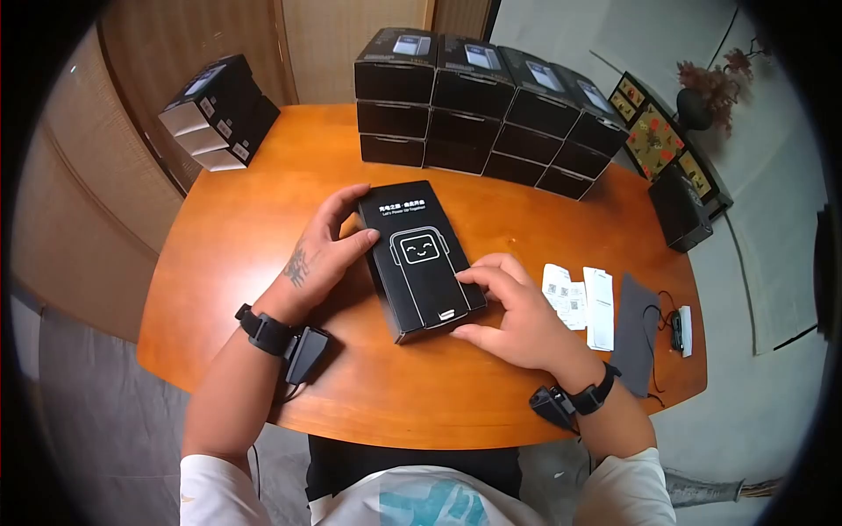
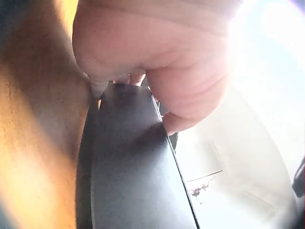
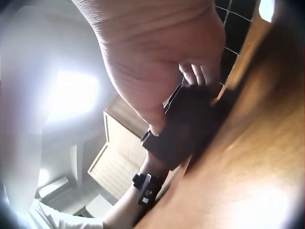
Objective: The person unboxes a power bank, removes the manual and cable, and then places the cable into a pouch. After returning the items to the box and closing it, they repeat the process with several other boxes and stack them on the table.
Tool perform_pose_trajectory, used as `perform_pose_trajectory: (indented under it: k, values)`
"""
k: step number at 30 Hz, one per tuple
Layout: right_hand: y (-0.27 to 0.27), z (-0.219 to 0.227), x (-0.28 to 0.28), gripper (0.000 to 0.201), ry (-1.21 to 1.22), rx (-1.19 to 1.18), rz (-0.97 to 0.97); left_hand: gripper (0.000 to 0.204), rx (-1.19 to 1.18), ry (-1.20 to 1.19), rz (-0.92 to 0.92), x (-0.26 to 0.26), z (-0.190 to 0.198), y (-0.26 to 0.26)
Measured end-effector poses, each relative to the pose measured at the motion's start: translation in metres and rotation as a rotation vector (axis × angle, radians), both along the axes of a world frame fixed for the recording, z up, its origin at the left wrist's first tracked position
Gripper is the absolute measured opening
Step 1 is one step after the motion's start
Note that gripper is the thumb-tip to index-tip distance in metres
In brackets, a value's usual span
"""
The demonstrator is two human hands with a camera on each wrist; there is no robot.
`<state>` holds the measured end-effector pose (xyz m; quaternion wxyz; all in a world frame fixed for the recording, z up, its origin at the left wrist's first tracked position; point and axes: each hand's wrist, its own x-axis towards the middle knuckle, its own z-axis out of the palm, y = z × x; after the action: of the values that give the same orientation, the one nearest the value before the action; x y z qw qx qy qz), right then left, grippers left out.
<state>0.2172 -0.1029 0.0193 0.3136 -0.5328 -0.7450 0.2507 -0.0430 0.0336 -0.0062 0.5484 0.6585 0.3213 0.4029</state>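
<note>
A flat black cardboard box (image 1: pixel 423 259) with a white line-drawn smiling robot lies face up, slightly turned, on the wooden table. My left hand (image 1: pixel 326 250) grips its far left corner, thumb on the top edge and fingers around the far end. At the near right corner my right hand (image 1: pixel 517 311) holds the box, with the thumb at the near end and fingers over the right edge. One long dark side of the box (image 2: pixel 133 157) fills the middle of the left wrist view beneath the left hand (image 2: pixel 157 57). The near end of the box (image 3: pixel 183 126) appears in shadow in the right wrist view.
Stacked black boxes (image 1: pixel 474 114) form a wall at the table's back. Another stack (image 1: pixel 224 118) stands at the back left. To the right lie white paper leaflets (image 1: pixel 599 307), a grey pouch (image 1: pixel 633 329) and a dark coiled cable (image 1: pixel 676 331).
</note>
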Motion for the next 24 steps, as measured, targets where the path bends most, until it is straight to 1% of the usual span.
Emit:
perform_pose_trajectory:
  k: [1,2,5,8,11,14,17,20,23,24]
  values:
    - [0.000,-0.002,0.004,0.055,0.032,-0.061,0.016,0.062,-0.028,-0.010,-0.037,0.001,0.001,-0.001]
    - [-0.002,-0.005,0.006,0.048,0.017,-0.001,0.012,0.055,-0.062,-0.019,-0.058,0.002,-0.002,0.000]
    - [-0.005,-0.004,0.008,0.042,-0.058,0.115,0.048,0.054,-0.096,-0.011,-0.092,0.006,-0.001,-0.003]
    - [-0.006,0.000,0.012,0.037,-0.145,0.219,0.098,0.050,-0.069,-0.021,-0.123,0.003,-0.010,0.002]
    - [-0.006,0.000,0.017,0.036,-0.143,0.257,0.117,0.050,-0.072,0.038,-0.106,0.003,-0.006,-0.001]
    - [-0.005,-0.005,0.016,0.034,-0.031,0.247,0.049,0.057,-0.017,0.168,-0.141,-0.002,0.010,-0.005]
    - [-0.006,-0.008,0.014,0.034,0.164,0.185,-0.029,0.063,0.009,0.054,-0.225,-0.005,0.000,0.001]
    - [-0.009,-0.007,0.010,0.032,0.237,0.161,-0.072,0.065,-0.022,0.064,-0.203,-0.003,0.002,-0.001]
    - [-0.012,-0.009,0.012,0.034,0.268,0.065,-0.114,0.058,-0.070,0.027,-0.201,-0.005,0.000,0.000]
    - [-0.013,-0.014,0.011,0.041,0.378,0.082,-0.091,0.056,-0.064,-0.004,-0.224,-0.005,-0.001,-0.001]
